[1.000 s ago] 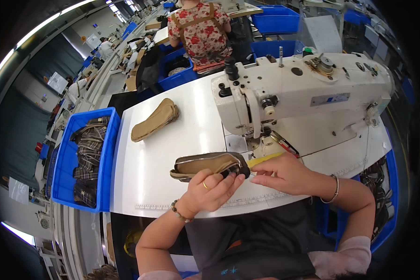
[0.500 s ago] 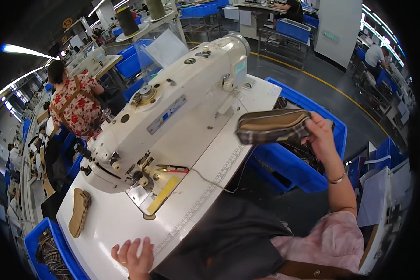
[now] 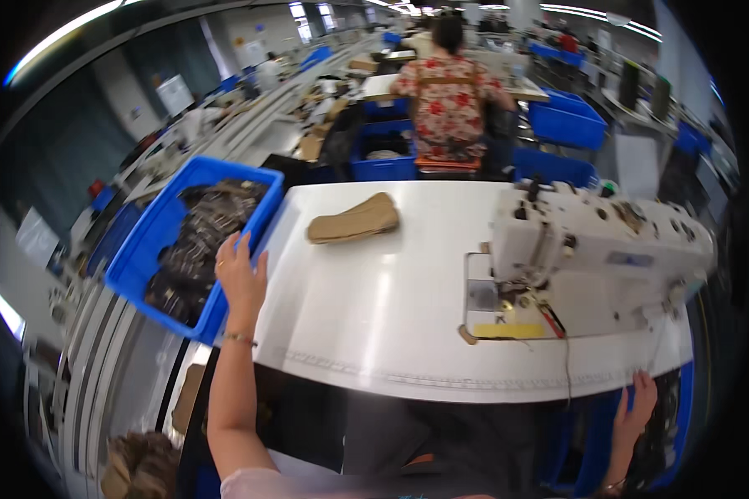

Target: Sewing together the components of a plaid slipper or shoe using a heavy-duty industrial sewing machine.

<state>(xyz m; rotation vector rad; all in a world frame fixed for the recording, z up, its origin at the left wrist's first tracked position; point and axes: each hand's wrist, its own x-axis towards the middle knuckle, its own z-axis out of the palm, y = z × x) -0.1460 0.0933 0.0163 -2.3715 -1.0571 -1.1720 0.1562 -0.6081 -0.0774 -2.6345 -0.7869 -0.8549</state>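
Observation:
My left hand (image 3: 241, 273) is open, fingers up and apart, at the near right rim of a blue bin (image 3: 262, 218) heaped with dark plaid fabric pieces (image 3: 204, 237). Nothing shows in its fingers. Open and holding nothing visible, my right hand (image 3: 635, 409) is at the front right edge of the white sewing table (image 3: 374, 324), above another blue bin (image 3: 685, 416). A stack of tan shoe-shaped pieces (image 3: 354, 221) lies on the table's far left part. To the right stands a white sewing machine (image 3: 603, 254), with red-handled snips (image 3: 551, 319) by its needle area.
A person in a floral top (image 3: 448, 108) sits beyond the table, back turned. Blue bins (image 3: 566, 121) stand behind the machine. Tan crumpled material (image 3: 140, 466) lies low at the left. A thread (image 3: 567, 370) hangs over the table's front edge.
The view has swung left. My right hand has let go of the plaid shoe upper, which I cannot make out now, and has lowered. My left hand has moved from the table to the left bin.

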